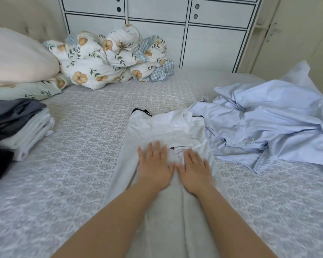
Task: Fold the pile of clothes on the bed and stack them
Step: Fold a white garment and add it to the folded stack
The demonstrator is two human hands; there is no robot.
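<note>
At the far left of the bed [86,138], the folded stack [21,131] is sitting near the edge: a dark grey piece is lying on top of several pale folded pieces, perhaps three or four, though the layers are blurring into each other and an exact count cannot be made. One stack, then, already begun.

In the middle, one white garment [162,127] with a dark-trimmed edge is lying lengthwise toward the person, its far end crumpled back on itself. The left hand [154,165] is pressing flat on it, fingers straight and spread, gripping nothing. The right hand [193,170] is lying just beside it, thumbs nearly touching, likewise flat on the cloth with an open grip. Both look to be smoothing the fabric before a fold.

This cloth is looking thin, light and soft; it is probably going to slide easily over the textured bedcover and wrinkle under any uneven push. A sensible hold would be pinching the two corners of the crumpled far end, or the long side edges, and lifting them together so the fold is landing square.

On the right, the pale blue clothes [268,123] are lying in one loose heap, touching the white garment's right side. How many pieces are in it cannot be told; folds and a dark-piped hem are suggesting more than one. They are looking equally light and limp.
</note>
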